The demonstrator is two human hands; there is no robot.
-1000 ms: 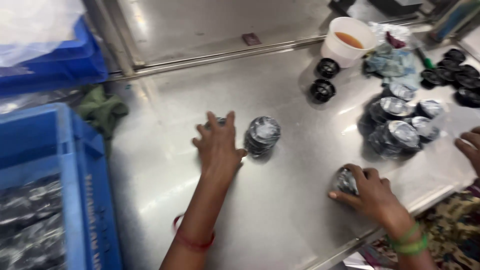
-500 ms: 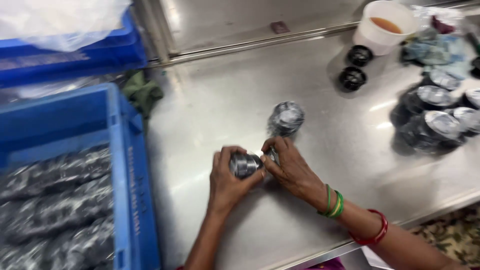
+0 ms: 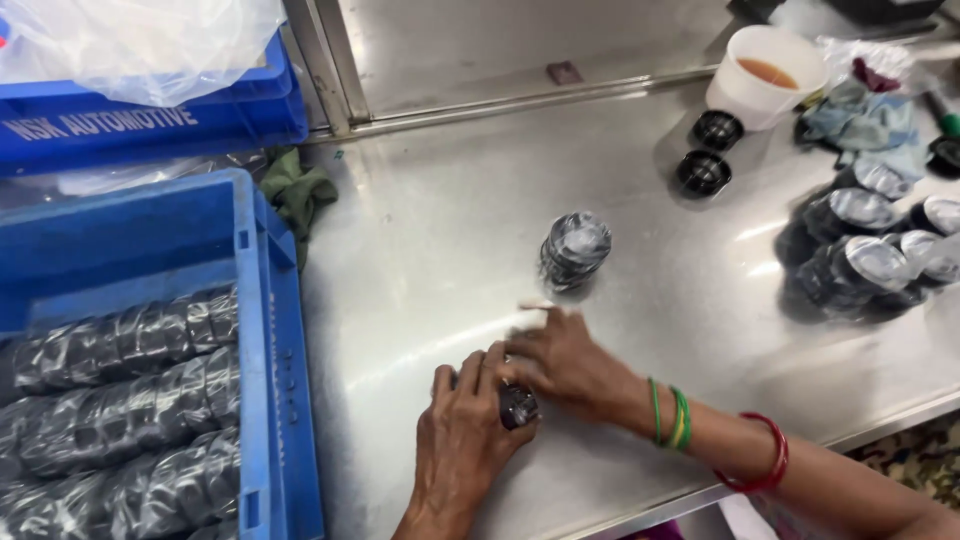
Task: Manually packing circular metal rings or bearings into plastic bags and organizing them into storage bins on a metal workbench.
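Observation:
My left hand (image 3: 463,430) and my right hand (image 3: 565,362) meet on the steel table (image 3: 430,250), both closed around a small dark round part wrapped in clear plastic (image 3: 517,405); only its edge shows between the fingers. My right wrist wears green and red bangles. Just beyond the hands, a short stack of plastic-wrapped round parts (image 3: 574,249) stands upright, apart from both hands.
A blue crate (image 3: 262,330) at the left holds rows of wrapped parts. Another blue crate (image 3: 150,120) with a plastic bag sits behind it. More wrapped stacks (image 3: 860,255), two black caps (image 3: 703,172), a white cup of orange liquid (image 3: 765,75) and cloths lie at the right.
Both hands have slid toward the table's near edge with the wrapped part between them, and they now cover it more. The upright stack has not moved.

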